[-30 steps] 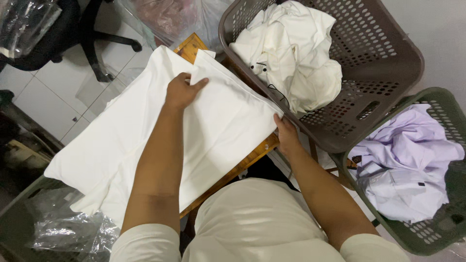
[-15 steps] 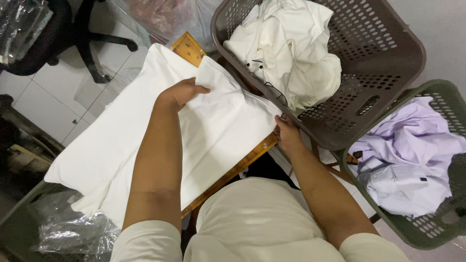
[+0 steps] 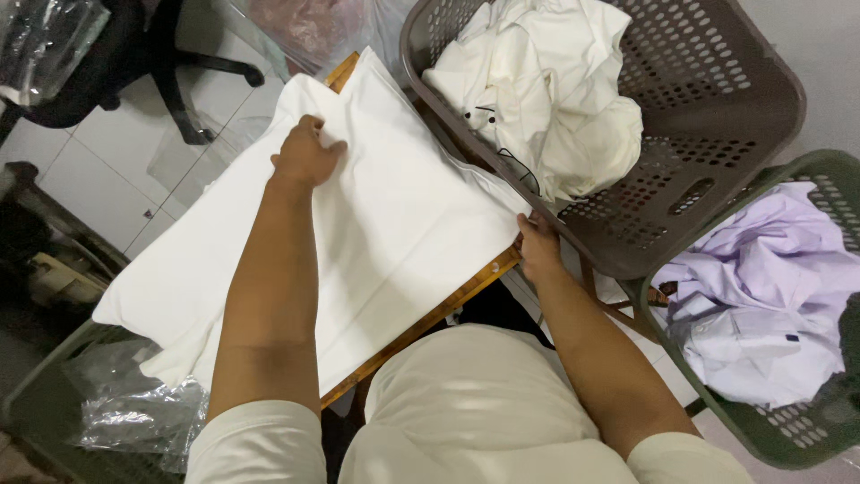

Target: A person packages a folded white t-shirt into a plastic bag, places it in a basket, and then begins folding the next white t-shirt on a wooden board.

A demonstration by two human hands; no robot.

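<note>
A white cloth [image 3: 394,224] lies spread flat over a narrow wooden board [image 3: 466,291] in front of me. My left hand [image 3: 306,154] rests on the far part of the cloth with its fingers curled onto a fold near the top edge. My right hand [image 3: 537,246] pinches the near right corner of the cloth, where it meets the board's edge next to the brown basket. The cloth hangs off the board on the left side.
A brown perforated basket [image 3: 717,116] holding cream garments [image 3: 546,99] stands at the upper right. A green basket [image 3: 806,430] with lilac shirts [image 3: 761,305] is at the right. Clear plastic bags [image 3: 134,412] lie at the lower left, and an office chair base [image 3: 188,72] at the upper left.
My left hand has slid farther up the cloth toward its top edge and curled shut on it. My right hand has stayed at the near right corner.
</note>
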